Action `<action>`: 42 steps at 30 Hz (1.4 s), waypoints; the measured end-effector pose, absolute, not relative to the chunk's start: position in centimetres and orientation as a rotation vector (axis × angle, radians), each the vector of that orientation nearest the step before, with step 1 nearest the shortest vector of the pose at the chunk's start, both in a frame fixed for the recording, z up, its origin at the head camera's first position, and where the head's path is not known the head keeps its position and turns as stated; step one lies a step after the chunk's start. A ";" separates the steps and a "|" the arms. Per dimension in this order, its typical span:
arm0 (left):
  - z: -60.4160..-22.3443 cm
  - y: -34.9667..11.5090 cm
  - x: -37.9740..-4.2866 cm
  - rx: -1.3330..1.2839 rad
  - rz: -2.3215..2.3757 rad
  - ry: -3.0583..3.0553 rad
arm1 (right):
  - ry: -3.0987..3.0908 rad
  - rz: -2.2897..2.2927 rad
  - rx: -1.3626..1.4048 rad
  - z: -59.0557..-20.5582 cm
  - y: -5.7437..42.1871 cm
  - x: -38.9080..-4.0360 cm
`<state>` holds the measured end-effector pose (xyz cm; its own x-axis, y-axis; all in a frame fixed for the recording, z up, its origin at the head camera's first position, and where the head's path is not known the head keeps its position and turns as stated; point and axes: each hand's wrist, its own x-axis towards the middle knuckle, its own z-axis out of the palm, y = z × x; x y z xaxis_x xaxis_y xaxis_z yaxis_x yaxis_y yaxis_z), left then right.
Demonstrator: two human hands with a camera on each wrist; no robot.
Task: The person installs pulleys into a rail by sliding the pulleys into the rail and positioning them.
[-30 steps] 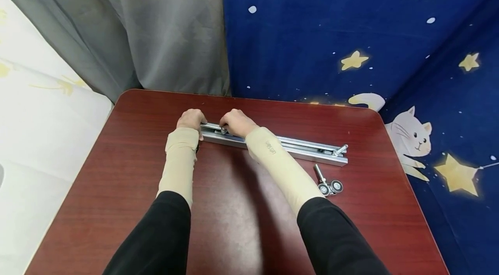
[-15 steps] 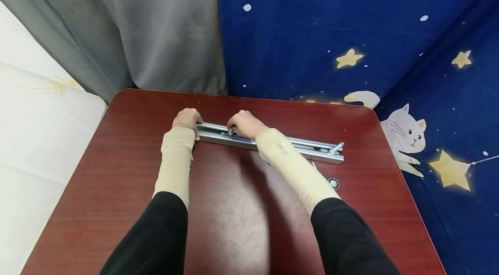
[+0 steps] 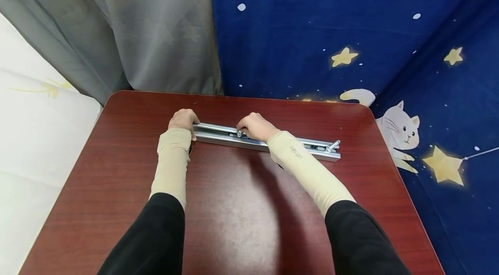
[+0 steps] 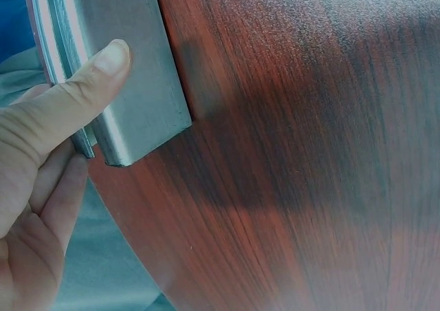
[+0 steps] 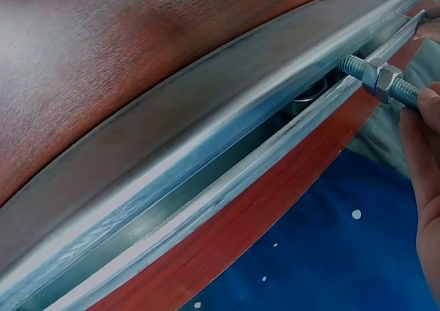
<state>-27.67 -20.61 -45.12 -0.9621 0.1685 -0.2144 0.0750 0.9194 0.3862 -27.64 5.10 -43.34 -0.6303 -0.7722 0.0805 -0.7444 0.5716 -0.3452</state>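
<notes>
A long, silvery C-shaped metal rail (image 3: 222,136) lies across the far part of the table, slot upward. My left hand (image 3: 183,120) grips its left end; in the left wrist view the thumb (image 4: 110,60) presses on the rail's flat side. My right hand (image 3: 257,127) pinches a threaded bolt (image 5: 405,92) standing out of the slot. Two hex nuts (image 5: 381,80) sit on that bolt, and part of a roller (image 5: 307,98) shows inside the channel near it. At the rail's right end, another bolt (image 3: 333,146) sticks up at a slant.
The reddish-brown wooden table (image 3: 226,214) has a rounded far edge. Behind it hang a grey curtain (image 3: 167,32) and a blue starry curtain (image 3: 288,28). White cloth (image 3: 35,136) is at the left. My right forearm (image 3: 308,166) covers part of the table and rail.
My right hand has slid right along the rail with the bolt, while my left hand keeps hold of the left end. The loose bolt with rollers has become hidden behind my right forearm.
</notes>
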 end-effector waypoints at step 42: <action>-45.6 -20.7 -28.4 0.174 0.606 2.827 | 2.682 -0.534 -1.428 -43.1 8.8 -27.7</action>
